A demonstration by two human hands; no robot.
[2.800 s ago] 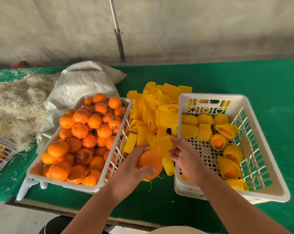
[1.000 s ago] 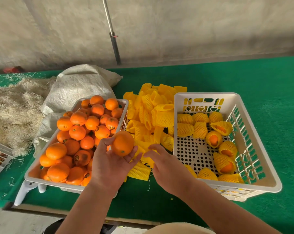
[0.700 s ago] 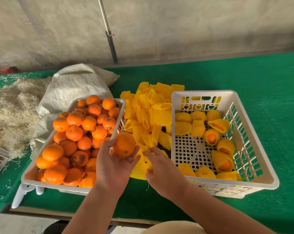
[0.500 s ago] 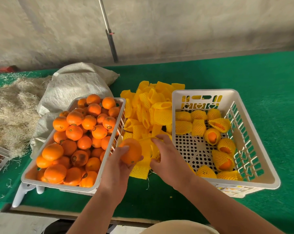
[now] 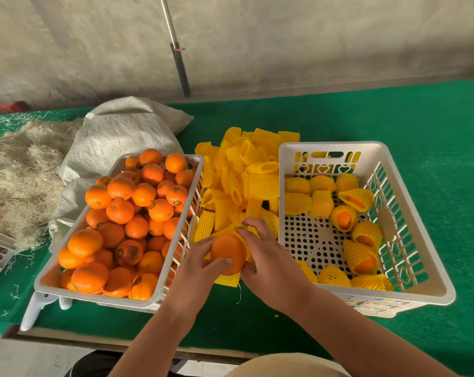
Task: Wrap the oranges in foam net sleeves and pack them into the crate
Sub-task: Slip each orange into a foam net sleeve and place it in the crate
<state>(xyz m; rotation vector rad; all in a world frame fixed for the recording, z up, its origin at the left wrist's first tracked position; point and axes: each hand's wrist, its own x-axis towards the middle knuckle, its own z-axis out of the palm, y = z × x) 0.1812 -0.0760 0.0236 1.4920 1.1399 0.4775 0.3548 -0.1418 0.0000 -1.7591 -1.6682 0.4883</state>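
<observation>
The orange (image 5: 227, 254) sits between both hands, in front of the sleeve pile (image 5: 244, 175) and just left of the packing crate (image 5: 366, 297). The left hand (image 5: 195, 270) grasps it from the near-left side, fingers curled over its smooth skin. The right hand (image 5: 268, 257) pinches the rim of a foam net sleeve (image 5: 227, 280) round the orange's far and right sides; how far the sleeve covers the fruit is hidden by the fingers, though it appears to reach under the bottom. The right palm is turned away from the camera.

The sleeve pile consists of short yellow tubes of open-mesh foam, some flattened, some gaping; it lies directly left of the packing crate. Inside that white plastic crate, which has a perforated floor and slotted walls, the wrapped oranges (image 5: 344, 217) lie along the far, right and near sides; the near wall conceals part of the front row.

Left of the pile stands a white supply crate (image 5: 100, 297) heaped with bare oranges (image 5: 138, 213), several carrying small round stickers too small to read. Beyond it lies a woven sack (image 5: 121, 131), partly covered by the crate, beside tangled straw-like fibre (image 5: 21, 170) cut off at the frame edge
</observation>
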